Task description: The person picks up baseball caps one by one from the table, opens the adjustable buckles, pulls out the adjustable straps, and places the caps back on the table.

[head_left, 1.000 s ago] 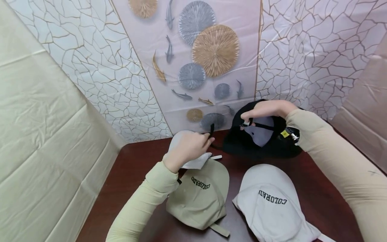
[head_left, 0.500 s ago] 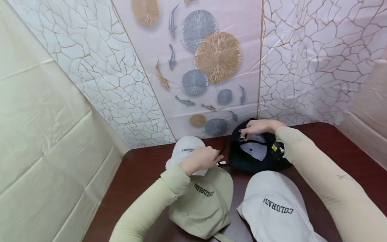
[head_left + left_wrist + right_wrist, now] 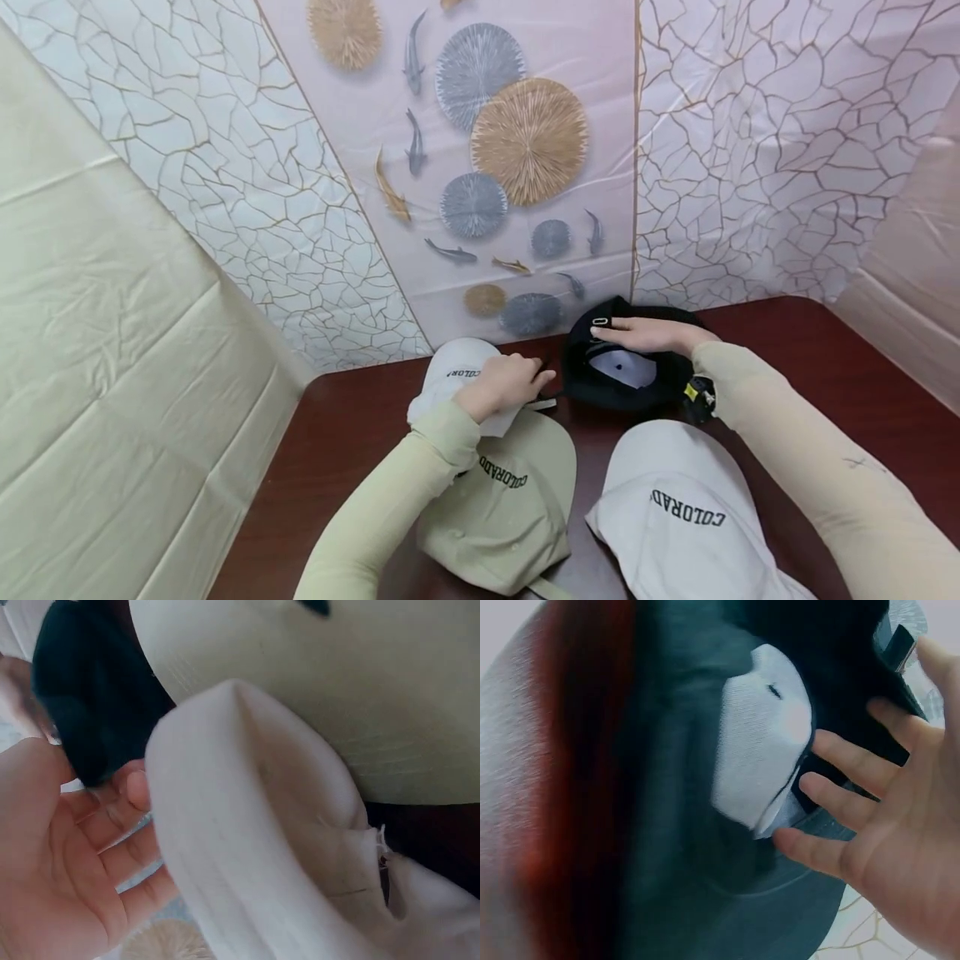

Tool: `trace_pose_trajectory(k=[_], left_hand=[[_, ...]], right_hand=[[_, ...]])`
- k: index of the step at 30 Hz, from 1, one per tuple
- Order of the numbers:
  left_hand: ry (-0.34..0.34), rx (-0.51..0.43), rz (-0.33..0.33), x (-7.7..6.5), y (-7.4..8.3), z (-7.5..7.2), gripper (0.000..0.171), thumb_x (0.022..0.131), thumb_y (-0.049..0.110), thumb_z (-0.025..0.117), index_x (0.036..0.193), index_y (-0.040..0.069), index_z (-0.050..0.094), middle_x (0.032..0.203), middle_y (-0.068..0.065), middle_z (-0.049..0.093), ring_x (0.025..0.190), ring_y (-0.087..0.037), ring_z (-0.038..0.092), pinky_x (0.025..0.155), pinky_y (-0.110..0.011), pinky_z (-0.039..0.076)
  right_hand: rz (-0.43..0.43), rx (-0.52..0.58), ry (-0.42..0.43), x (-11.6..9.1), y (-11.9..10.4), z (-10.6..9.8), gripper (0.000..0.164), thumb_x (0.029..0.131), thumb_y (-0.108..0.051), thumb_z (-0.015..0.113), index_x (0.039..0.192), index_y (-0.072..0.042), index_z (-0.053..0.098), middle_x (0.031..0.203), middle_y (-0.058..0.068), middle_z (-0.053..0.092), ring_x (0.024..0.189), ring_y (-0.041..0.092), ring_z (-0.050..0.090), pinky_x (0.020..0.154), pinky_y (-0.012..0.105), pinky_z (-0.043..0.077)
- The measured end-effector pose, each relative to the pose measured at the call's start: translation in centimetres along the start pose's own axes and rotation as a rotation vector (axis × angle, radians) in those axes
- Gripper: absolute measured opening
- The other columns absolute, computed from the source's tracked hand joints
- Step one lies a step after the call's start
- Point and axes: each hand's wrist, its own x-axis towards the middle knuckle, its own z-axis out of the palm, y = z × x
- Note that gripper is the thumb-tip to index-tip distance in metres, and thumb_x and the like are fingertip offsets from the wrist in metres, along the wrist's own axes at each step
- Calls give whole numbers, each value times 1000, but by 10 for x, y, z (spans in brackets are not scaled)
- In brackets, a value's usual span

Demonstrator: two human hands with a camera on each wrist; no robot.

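An upturned black cap [image 3: 581, 375] lies at the back of the table, its pale inner panel [image 3: 761, 742] facing up. Fingers straight and spread, my right hand [image 3: 648, 335] reaches over its opening, close to the metal buckle [image 3: 600, 322]. Beside that cap's left side, my left hand [image 3: 504, 385] seems to pinch its loose black strap between thumb and forefinger; the exact contact is partly hidden. Under the left hand sits a small white cap [image 3: 459, 362]. The left palm [image 3: 60, 877] shows next to dark fabric in the left wrist view.
A khaki cap [image 3: 495, 508] lies in front of the small white one. To its right is a larger off-white cap [image 3: 678, 508]. All stand on a dark red-brown table [image 3: 337, 433], with patterned cloth [image 3: 480, 142] hanging behind.
The black cap has come down from a tilted, raised pose onto the table. My right fingers have straightened away from the buckle. The left hand has shifted slightly right and lower.
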Motion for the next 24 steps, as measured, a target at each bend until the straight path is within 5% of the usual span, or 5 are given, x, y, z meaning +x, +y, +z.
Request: trace_pose_trajectory(k=[9, 16, 24], left_hand=[[-36, -37, -54, 10, -7, 6, 45, 110, 43, 34, 126, 14, 65, 118, -8, 68, 111, -25, 65, 90, -43, 51], [-108, -39, -38, 10, -10, 4, 33, 109, 38, 40, 102, 19, 66, 106, -5, 69, 99, -22, 67, 84, -40, 50], [-145, 21, -50, 11, -6, 11, 30, 107, 36, 45, 97, 17, 67, 104, -7, 70, 93, -21, 66, 81, -42, 51]], right_hand=[[19, 81, -42, -16, 17, 3, 84, 106, -58, 11, 150, 9, 36, 156, 32, 29, 144, 48, 29, 116, 59, 22], [6, 75, -35, -16, 31, 1, 79, 108, -54, 12, 150, 9, 36, 155, 35, 28, 144, 49, 26, 115, 58, 24], [-6, 126, -53, -16, 44, 3, 77, 109, -52, 15, 151, 9, 33, 155, 35, 27, 146, 48, 23, 116, 56, 24]])
